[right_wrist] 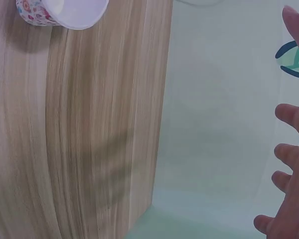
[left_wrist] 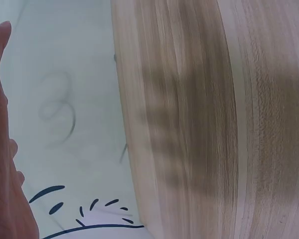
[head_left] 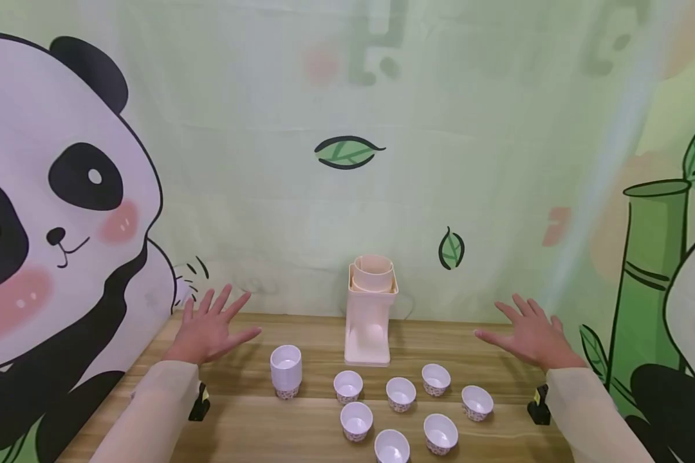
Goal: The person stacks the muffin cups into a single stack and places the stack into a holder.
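My left hand (head_left: 207, 329) is held above the table's left side with fingers spread, holding nothing. On the right, my right hand (head_left: 529, 331) hovers likewise, fingers spread and nothing in them. Nearest the left hand stands a stack of white paper cups (head_left: 286, 368) with a patterned base. Several single white cups (head_left: 401, 393) with floral outsides stand upright, scattered across the middle front. One cup (right_wrist: 79, 11) shows at the top of the right wrist view. A pale pink dispenser stand (head_left: 367, 328) rises at the back centre, with a round pink cup-like part (head_left: 373, 274) on top.
The wooden table (head_left: 237, 418) ends at the back against a green cloth backdrop (head_left: 255, 193) printed with a panda, leaves and bamboo. A thin cord (head_left: 409, 307) shows behind the pink stand. Black wrist cameras (head_left: 538, 406) sit at both sleeves.
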The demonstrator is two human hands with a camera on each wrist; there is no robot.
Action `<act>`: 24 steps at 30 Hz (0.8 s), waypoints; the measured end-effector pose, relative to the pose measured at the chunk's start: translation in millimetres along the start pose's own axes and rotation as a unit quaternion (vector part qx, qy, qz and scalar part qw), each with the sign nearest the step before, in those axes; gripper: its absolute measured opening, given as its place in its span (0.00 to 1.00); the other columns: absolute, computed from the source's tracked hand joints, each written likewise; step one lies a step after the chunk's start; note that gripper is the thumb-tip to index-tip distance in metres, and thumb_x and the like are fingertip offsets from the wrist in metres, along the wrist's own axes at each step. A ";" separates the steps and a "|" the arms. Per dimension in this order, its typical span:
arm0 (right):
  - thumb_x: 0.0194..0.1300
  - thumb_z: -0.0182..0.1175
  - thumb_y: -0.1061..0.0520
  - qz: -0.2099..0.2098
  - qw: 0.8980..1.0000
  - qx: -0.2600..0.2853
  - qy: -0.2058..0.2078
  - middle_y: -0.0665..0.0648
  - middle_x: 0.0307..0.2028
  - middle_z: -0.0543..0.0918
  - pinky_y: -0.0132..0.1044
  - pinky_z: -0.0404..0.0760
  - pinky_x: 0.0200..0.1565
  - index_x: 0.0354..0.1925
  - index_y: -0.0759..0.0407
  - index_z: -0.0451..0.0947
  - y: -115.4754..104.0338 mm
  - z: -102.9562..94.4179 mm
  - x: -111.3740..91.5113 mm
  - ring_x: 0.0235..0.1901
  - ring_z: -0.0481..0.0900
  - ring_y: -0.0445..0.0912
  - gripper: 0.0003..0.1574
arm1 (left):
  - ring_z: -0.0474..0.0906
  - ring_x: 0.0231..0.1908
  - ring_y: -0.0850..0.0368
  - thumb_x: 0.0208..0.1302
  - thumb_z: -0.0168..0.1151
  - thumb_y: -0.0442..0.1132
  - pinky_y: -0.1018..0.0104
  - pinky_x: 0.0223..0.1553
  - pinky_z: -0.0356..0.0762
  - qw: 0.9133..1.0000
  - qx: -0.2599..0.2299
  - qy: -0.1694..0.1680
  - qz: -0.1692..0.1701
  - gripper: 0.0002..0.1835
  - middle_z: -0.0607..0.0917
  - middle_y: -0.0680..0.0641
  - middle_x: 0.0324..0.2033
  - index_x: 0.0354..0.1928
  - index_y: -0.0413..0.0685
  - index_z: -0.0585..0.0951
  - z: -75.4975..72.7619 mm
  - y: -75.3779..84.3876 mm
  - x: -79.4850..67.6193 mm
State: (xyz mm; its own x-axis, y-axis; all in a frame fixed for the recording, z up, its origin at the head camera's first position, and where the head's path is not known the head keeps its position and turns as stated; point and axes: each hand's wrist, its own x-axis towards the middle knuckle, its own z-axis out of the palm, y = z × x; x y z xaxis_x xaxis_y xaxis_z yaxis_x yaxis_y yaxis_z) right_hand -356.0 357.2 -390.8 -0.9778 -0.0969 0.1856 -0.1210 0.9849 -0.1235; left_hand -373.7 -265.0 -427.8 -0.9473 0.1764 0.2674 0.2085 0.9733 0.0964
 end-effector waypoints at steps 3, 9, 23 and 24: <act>0.59 0.50 0.13 -0.002 1.000 -0.001 0.004 0.74 0.78 0.52 0.85 0.48 0.62 0.77 0.55 0.61 -0.3 0.9 0.3 0.75 0.47 0.75 0.66 | 0.45 0.77 0.25 0.62 0.46 0.81 0.21 0.71 0.29 1.000 -0.004 0.009 0.003 0.51 0.51 0.36 0.81 0.80 0.63 0.58 0.7 0.9 0.3; 0.59 0.50 0.13 -0.003 1.000 0.002 0.007 0.74 0.78 0.52 0.85 0.49 0.62 0.77 0.55 0.61 -0.7 2.7 -0.7 0.75 0.48 0.75 0.65 | 0.44 0.77 0.24 0.63 0.46 0.81 0.20 0.70 0.31 1.000 -0.010 0.007 0.008 0.50 0.50 0.36 0.81 0.80 0.63 0.57 -1.3 2.8 -0.8; 0.60 0.52 0.15 -0.015 1.000 0.009 0.023 0.74 0.77 0.55 0.84 0.53 0.62 0.76 0.55 0.63 -0.7 2.7 -5.4 0.75 0.50 0.74 0.63 | 0.46 0.77 0.25 0.64 0.44 0.80 0.20 0.70 0.35 1.000 -0.001 0.012 0.012 0.49 0.51 0.36 0.81 0.81 0.63 0.57 -2.1 4.2 -5.9; 0.61 0.53 0.16 -0.016 1.000 0.010 0.025 0.74 0.77 0.55 0.83 0.53 0.62 0.76 0.56 0.63 -1.2 2.3 -6.4 0.75 0.51 0.74 0.62 | 0.46 0.77 0.25 0.64 0.45 0.80 0.20 0.70 0.36 1.000 -0.003 0.012 0.013 0.49 0.51 0.36 0.81 0.81 0.63 0.57 -2.0 4.3 -6.8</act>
State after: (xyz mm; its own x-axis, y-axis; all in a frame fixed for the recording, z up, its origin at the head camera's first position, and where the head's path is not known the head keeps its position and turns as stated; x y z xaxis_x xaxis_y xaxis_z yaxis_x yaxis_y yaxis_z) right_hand -349.9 356.3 -394.1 -0.9637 -0.1211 0.2379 -0.1567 0.9781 -0.1369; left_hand -365.9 -262.3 -427.3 -0.9353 0.1983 0.2930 0.2346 0.9675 0.0942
